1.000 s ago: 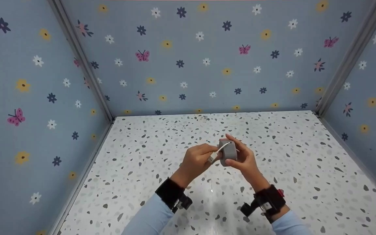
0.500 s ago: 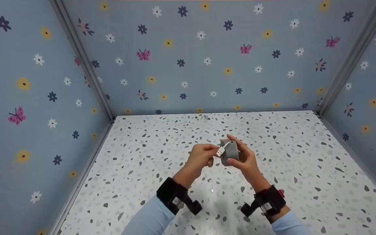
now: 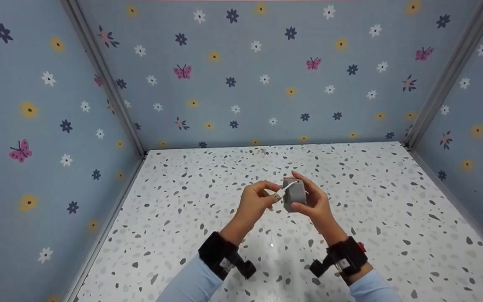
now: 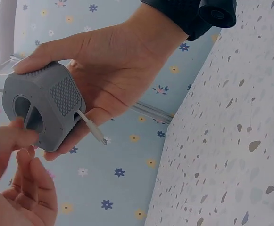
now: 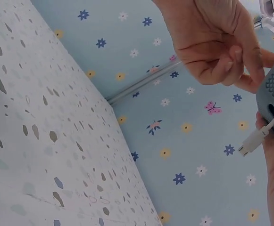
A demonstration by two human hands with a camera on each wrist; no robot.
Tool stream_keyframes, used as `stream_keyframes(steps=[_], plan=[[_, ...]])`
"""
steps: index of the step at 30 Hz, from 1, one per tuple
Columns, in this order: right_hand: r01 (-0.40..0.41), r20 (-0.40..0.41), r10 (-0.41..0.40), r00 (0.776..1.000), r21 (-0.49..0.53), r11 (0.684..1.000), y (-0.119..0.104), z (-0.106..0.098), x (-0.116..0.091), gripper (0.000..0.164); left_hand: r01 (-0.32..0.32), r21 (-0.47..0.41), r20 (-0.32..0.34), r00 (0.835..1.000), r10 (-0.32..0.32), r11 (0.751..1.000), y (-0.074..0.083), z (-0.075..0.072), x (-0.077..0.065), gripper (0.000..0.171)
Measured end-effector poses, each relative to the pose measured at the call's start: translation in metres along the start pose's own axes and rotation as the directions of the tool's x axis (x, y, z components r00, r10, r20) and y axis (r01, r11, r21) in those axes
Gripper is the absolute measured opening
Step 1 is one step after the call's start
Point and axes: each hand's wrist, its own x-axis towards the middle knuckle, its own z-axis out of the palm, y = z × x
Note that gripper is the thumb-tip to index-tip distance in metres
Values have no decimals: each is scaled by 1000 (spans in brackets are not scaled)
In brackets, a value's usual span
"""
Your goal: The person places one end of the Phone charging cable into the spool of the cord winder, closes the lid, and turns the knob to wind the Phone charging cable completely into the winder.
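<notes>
A grey cable winder (image 3: 295, 196) with textured sides is gripped by my right hand (image 3: 318, 205), thumb on the near side and fingers round the back. A round recess with a crossbar (image 4: 31, 115) shows on its face in the left wrist view. The thumb and forefinger of my left hand (image 3: 255, 203) are at this crossbar and appear to pinch it; the exact contact is partly hidden. A white USB plug (image 3: 280, 195) on a short cable sticks out by my left fingers. Another white plug (image 4: 95, 130), smaller, hangs from a slot in the side.
Below the hands spreads a white speckled tabletop (image 3: 174, 235). Blue flower-patterned panels (image 3: 241, 75) enclose it at the back and both sides, with grey metal posts (image 3: 103, 75) at the corners.
My left hand has turned at the wrist and its finger and thumb have shifted at the winder's face. The USB plug has swung slightly. My right hand has stayed nearly still.
</notes>
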Motion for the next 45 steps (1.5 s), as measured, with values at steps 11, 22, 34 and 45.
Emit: stream_keyframes(steps=[11,22,34,45], plan=[[-10,17,10,1000,14,1000,-1,1,0,70,-146,186,38,989,142,972,3,1,-4,16],[11,5,-11,1000,-17,1000,0,1,-1,69,-159,26,80,984,157,987,-4,2,-4,13],[35,37,-35,999,4,999,-1,3,-1,69,-748,662,292,300,908,35,-18,-17,9,11],[12,56,-15,998,47,999,-3,4,0,69,-706,706,312,253,916,-46,-17,-17,11,15]])
